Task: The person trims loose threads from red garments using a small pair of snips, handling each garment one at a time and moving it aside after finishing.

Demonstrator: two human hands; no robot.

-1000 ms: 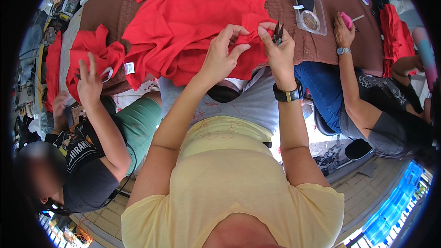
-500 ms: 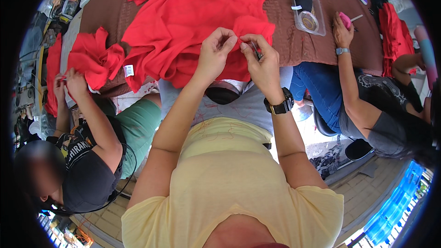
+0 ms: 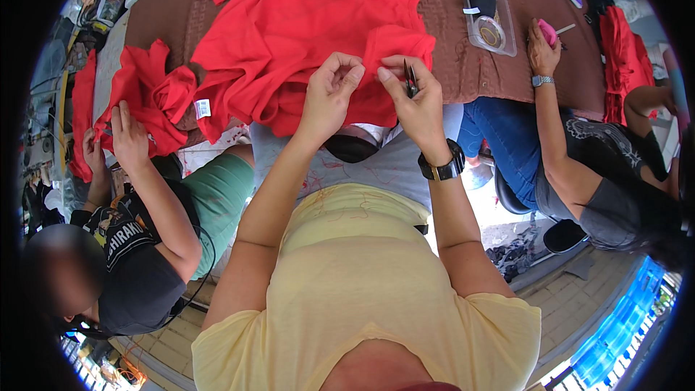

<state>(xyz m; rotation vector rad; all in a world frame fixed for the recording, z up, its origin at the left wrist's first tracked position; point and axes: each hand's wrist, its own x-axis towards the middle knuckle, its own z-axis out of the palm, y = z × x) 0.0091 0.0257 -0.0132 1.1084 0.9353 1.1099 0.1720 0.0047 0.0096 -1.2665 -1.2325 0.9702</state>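
red cloth (image 3: pixel 318 25) lies under the left hand (image 3: pixel 329 94), grip narrow, hold unclear, and the right hand (image 3: pixel 420 105), clasping dark snips (image 3: pixel 412 85).

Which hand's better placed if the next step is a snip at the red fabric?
Right, likely: the right hand holds dark-bladed snips, blades pointing away from the person, over the red fabric. The left hand is over that fabric too, but shows no tool.

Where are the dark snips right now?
Head view, upper half, right of centre: the dark snips are in the person's right hand, by the near right part of the red cloth, across from the left hand.
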